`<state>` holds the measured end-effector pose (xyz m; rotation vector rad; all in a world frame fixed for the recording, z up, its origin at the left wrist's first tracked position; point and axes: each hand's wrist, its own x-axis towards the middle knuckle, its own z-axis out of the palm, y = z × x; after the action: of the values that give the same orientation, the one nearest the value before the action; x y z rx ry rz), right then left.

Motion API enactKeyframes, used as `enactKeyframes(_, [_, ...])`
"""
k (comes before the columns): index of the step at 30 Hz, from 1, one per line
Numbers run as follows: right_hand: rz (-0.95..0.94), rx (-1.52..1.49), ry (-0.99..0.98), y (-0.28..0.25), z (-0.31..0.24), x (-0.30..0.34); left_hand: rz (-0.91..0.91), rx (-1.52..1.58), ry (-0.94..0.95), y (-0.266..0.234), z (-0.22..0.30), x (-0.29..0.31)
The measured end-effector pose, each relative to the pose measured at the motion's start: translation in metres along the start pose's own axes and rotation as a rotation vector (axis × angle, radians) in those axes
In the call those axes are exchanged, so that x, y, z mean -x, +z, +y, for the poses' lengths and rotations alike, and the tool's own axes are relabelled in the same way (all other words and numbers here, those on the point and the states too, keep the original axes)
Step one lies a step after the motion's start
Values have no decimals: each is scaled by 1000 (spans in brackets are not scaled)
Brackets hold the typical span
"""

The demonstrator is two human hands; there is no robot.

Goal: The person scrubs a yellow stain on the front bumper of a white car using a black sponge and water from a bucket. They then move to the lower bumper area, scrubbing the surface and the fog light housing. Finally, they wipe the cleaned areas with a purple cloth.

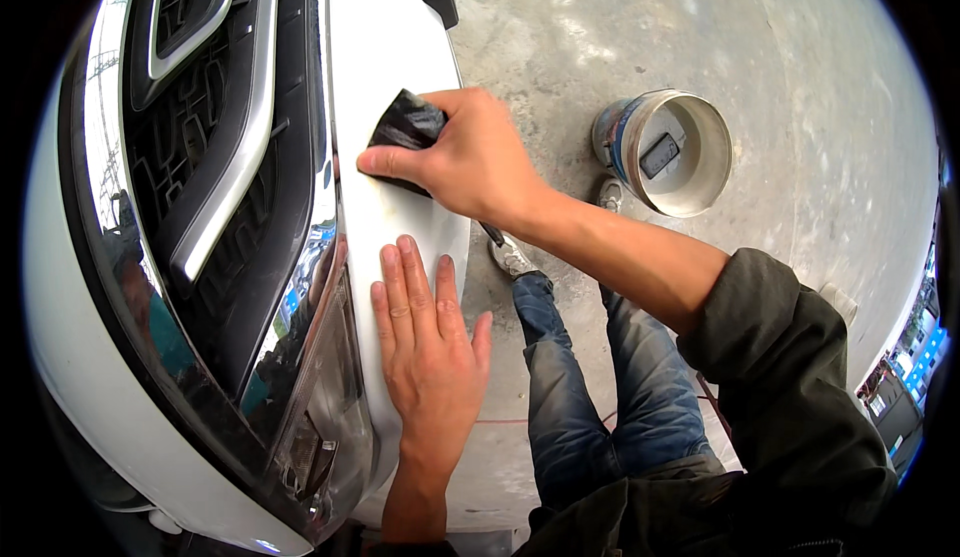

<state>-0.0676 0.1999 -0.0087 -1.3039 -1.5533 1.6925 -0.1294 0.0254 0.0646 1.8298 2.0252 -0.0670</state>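
Note:
My right hand (pixel 470 152) grips a folded black sheet of sandpaper (pixel 410 122) and presses it on the white car bumper (pixel 385 42), thumb on the near side. Below it, my left hand (pixel 425 332) lies flat on the same white panel with its fingers stretched out, holding nothing. Both hands are just right of the headlight (pixel 325 437) and the chrome trim. Part of the sheet is hidden beneath my right hand.
The black grille (pixel 215 147) with silver bars fills the left side. On the concrete floor (pixel 800 77) stands a round bucket (pixel 725 162); a dark rectangular thing (pixel 660 155) shows inside it. My shoes (pixel 512 257) are beside the bumper. A thin red line (pixel 500 421) crosses the floor.

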Motion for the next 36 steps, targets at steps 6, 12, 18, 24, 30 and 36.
enactKeyframes(6, [56,-3,-164,8,10,22,6,0,11,1,-1,0])
enactKeyframes(12, [79,7,-80,10,12,25,-4,5,14,0,-1,-1])
enactKeyframes(18, [80,24,-2,9,-3,9,-10,-15,2,-1,-1,2])
enactKeyframes(24, [73,29,-78,9,10,13,-1,-8,12,-2,-2,0])
enactKeyframes(30, [54,31,-115,6,20,24,-4,-14,16,-1,-2,1])
enactKeyframes(36, [83,65,-144,8,16,15,-3,-10,23,-2,0,2])
